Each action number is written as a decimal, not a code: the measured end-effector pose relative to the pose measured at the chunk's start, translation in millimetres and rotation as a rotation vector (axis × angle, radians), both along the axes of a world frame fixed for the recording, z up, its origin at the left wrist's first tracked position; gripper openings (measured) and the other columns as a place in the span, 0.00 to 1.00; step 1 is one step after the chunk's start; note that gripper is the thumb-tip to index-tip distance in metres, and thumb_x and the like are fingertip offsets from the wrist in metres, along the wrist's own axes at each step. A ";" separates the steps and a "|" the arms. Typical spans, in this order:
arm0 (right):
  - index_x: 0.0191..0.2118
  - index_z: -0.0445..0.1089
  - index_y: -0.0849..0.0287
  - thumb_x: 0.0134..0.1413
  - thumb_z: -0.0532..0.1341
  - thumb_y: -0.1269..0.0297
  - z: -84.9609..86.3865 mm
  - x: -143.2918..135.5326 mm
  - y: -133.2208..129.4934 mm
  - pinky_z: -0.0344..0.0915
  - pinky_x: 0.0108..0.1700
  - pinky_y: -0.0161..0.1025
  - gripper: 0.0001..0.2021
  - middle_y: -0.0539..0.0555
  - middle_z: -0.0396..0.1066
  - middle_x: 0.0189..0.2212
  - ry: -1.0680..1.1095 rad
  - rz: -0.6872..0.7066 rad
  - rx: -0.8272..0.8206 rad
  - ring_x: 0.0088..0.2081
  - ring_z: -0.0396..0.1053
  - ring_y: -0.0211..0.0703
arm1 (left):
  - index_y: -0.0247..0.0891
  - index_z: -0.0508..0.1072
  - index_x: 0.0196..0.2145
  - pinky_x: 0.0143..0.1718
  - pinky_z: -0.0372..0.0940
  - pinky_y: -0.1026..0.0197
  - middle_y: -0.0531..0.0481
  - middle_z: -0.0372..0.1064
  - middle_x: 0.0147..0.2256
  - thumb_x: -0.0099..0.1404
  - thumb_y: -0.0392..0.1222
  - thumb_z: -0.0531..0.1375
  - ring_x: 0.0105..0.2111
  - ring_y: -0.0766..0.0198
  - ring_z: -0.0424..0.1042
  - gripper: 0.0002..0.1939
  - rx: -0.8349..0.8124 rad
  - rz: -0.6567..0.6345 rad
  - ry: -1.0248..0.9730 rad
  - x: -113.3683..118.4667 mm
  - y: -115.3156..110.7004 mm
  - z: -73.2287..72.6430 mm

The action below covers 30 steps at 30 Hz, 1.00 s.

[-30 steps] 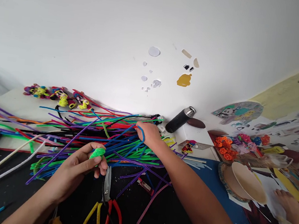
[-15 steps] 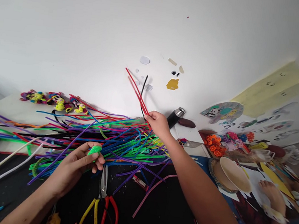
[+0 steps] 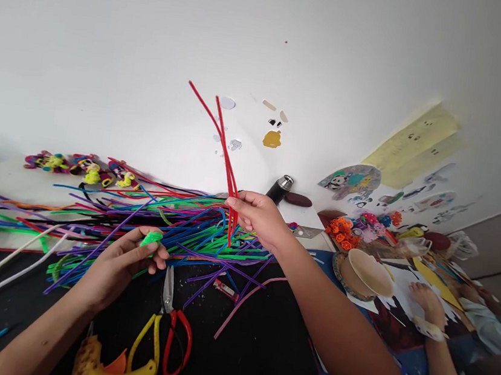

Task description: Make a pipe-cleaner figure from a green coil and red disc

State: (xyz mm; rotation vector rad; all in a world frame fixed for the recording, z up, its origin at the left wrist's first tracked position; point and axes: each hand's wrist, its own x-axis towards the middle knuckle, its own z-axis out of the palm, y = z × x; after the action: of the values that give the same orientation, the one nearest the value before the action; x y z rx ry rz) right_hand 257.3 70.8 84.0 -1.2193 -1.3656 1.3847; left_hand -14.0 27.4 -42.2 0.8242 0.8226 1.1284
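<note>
Two red pipe cleaners (image 3: 223, 141) stand up from my right hand (image 3: 256, 215), pinched between thumb and fingers; their lower ends hang just above the pile. A small bundle of bright green pipe cleaner (image 3: 151, 238) is gripped in my left hand (image 3: 130, 258), held low on the left. Beneath and between the hands lies a wide heap of many-coloured pipe cleaners (image 3: 199, 236). Scissors (image 3: 167, 299) with one yellow and one red handle lie below my left hand, blades pointing away.
A yellow glue gun (image 3: 116, 372) lies at the front edge. Small pipe-cleaner figures (image 3: 91, 169) line the back left. A black thermos (image 3: 280, 188) lies by the wall. To the right are a bowl (image 3: 370, 274), orange pipe-cleaner flowers (image 3: 340, 232) and another person's hand (image 3: 428, 303).
My right hand has lifted the red pipe cleaners clear of the heap and drawn them nearer. The black one beside them is no longer seen upright. The view has shifted slightly right.
</note>
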 end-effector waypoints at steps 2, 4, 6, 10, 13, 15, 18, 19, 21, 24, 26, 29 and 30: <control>0.33 0.75 0.57 0.54 0.77 0.52 6.6 0.3 -6.0 0.44 0.22 0.34 0.16 0.40 0.55 0.17 0.027 -0.034 0.050 0.19 0.49 0.31 | 0.38 0.77 0.42 0.26 0.71 0.62 0.46 0.82 0.30 0.52 0.51 0.81 0.27 0.57 0.78 0.26 0.006 -0.003 -0.005 0.1 -0.1 -0.9; 0.34 0.75 0.58 0.54 0.77 0.51 12.3 3.0 -8.4 0.44 0.22 0.34 0.17 0.39 0.55 0.17 0.055 -0.119 0.138 0.19 0.48 0.31 | 0.38 0.78 0.42 0.26 0.72 0.62 0.46 0.82 0.30 0.52 0.52 0.81 0.27 0.57 0.78 0.27 0.016 -0.009 -0.007 0.5 -0.1 -2.1; 0.34 0.74 0.57 0.53 0.77 0.49 18.9 8.1 -8.3 0.44 0.21 0.34 0.18 0.39 0.55 0.17 0.076 -0.225 0.232 0.18 0.48 0.31 | 0.38 0.78 0.41 0.26 0.72 0.62 0.45 0.82 0.30 0.51 0.53 0.82 0.27 0.57 0.78 0.28 0.020 -0.013 -0.006 0.8 0.0 -3.3; 0.33 0.73 0.56 0.52 0.78 0.48 35.4 21.5 -9.1 0.44 0.20 0.34 0.19 0.38 0.53 0.16 0.081 -0.362 0.348 0.18 0.47 0.31 | 0.38 0.78 0.41 0.26 0.72 0.62 0.45 0.82 0.30 0.50 0.53 0.82 0.27 0.56 0.79 0.28 0.015 -0.014 -0.005 0.8 0.6 -5.5; 0.34 0.76 0.58 0.52 0.78 0.49 38.1 28.9 -16.4 0.44 0.21 0.34 0.18 0.39 0.52 0.16 0.026 -0.276 0.268 0.18 0.47 0.31 | 0.38 0.78 0.42 0.26 0.72 0.62 0.45 0.82 0.30 0.51 0.53 0.82 0.27 0.57 0.79 0.28 0.018 -0.012 -0.004 0.2 1.4 -7.6; 0.33 0.76 0.58 0.52 0.77 0.48 28.1 31.4 -24.4 0.43 0.21 0.35 0.19 0.39 0.53 0.15 -0.001 -0.226 0.154 0.17 0.47 0.31 | 0.38 0.78 0.41 0.26 0.72 0.62 0.45 0.82 0.31 0.52 0.52 0.82 0.27 0.57 0.79 0.27 0.023 -0.017 -0.003 -0.1 2.1 -9.1; 0.34 0.76 0.59 0.49 0.78 0.47 -4.3 34.3 -38.9 0.40 0.21 0.34 0.20 0.39 0.54 0.16 -0.036 -0.155 -0.067 0.18 0.49 0.31 | 0.38 0.78 0.41 0.26 0.72 0.62 0.45 0.83 0.31 0.53 0.52 0.82 0.27 0.57 0.79 0.25 0.019 -0.026 -0.002 0.1 2.6 -10.8; 0.34 0.76 0.59 0.48 0.78 0.46 -17.8 35.7 -44.2 0.39 0.21 0.34 0.21 0.40 0.55 0.17 -0.049 -0.144 -0.128 0.18 0.49 0.31 | 0.39 0.78 0.41 0.27 0.72 0.62 0.45 0.83 0.31 0.53 0.52 0.81 0.27 0.57 0.79 0.25 0.016 -0.027 -0.002 0.3 2.6 -11.0; 0.31 0.73 0.58 0.47 0.78 0.44 -45.6 40.0 -55.2 0.39 0.21 0.34 0.23 0.39 0.54 0.16 -0.071 -0.135 -0.223 0.18 0.48 0.31 | 0.38 0.78 0.41 0.27 0.72 0.62 0.45 0.82 0.31 0.53 0.51 0.81 0.27 0.57 0.80 0.25 0.013 -0.029 -0.003 1.1 2.3 -11.0; 0.28 0.66 0.55 0.44 0.77 0.42 -82.6 48.8 -70.9 0.41 0.22 0.34 0.26 0.39 0.53 0.15 -0.134 -0.133 -0.312 0.18 0.47 0.31 | 0.38 0.78 0.40 0.27 0.72 0.62 0.45 0.82 0.31 0.53 0.51 0.81 0.28 0.57 0.80 0.24 0.007 -0.030 -0.002 2.9 1.2 -10.4; 0.29 0.66 0.54 0.48 0.74 0.39 -102.1 54.7 -78.5 0.44 0.22 0.35 0.25 0.38 0.52 0.15 -0.221 -0.097 -0.316 0.18 0.46 0.33 | 0.38 0.78 0.39 0.27 0.72 0.62 0.45 0.83 0.31 0.53 0.51 0.81 0.28 0.57 0.80 0.24 0.006 -0.037 0.001 4.2 0.5 -10.2; 0.31 0.66 0.54 0.53 0.68 0.37 -123.4 61.5 -83.2 0.47 0.24 0.36 0.24 0.39 0.52 0.16 -0.327 -0.100 -0.271 0.19 0.47 0.35 | 0.38 0.78 0.40 0.27 0.72 0.62 0.44 0.83 0.31 0.54 0.52 0.81 0.28 0.57 0.80 0.24 0.010 -0.057 0.006 5.5 -0.3 -10.8; 0.31 0.66 0.54 0.55 0.67 0.38 -128.5 63.2 -83.4 0.47 0.24 0.37 0.23 0.40 0.53 0.16 -0.351 -0.108 -0.251 0.19 0.48 0.36 | 0.38 0.77 0.40 0.27 0.72 0.62 0.44 0.83 0.31 0.54 0.52 0.81 0.28 0.57 0.79 0.24 0.010 -0.060 0.009 5.7 -0.4 -11.2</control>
State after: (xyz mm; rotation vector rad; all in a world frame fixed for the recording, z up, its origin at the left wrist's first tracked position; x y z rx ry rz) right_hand 320.5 -12.6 -44.5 -1.7421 -1.3601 1.3377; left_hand -8.3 27.0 -53.4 0.8575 0.7950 1.0769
